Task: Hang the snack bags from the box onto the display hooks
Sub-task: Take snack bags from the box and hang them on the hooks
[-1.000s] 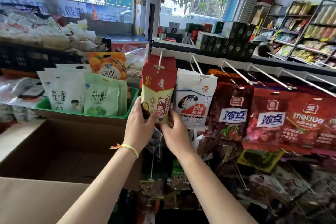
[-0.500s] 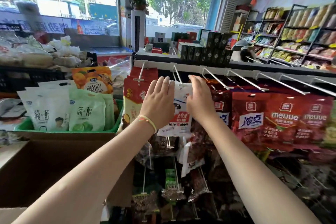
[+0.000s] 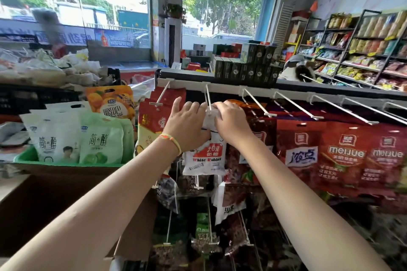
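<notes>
A white White Rabbit candy bag [image 3: 206, 158] hangs at the second display hook [image 3: 208, 100] of the top rail. My left hand [image 3: 187, 125] lies over the bag's upper left with fingers curled onto its top edge. My right hand [image 3: 231, 122] grips the bag's top right corner at the hook's tip. To the left, a red and yellow snack bag [image 3: 152, 121] hangs on the first hook [image 3: 161, 97]. The open cardboard box [image 3: 66, 204] sits at lower left; its inside is dark.
Red meijue snack bags [image 3: 343, 156] hang to the right under several bare hooks [image 3: 297, 106]. A green basket [image 3: 26, 156] of white and green pouches stands left of the rack. Lower hooks [image 3: 209, 222] hold dark packets. Shelves [image 3: 363, 55] of goods line the far right wall.
Both hands left the red and yellow bag on the first hook, rose to the white bag on the second hook, and now hold its top edge at the hook tip.
</notes>
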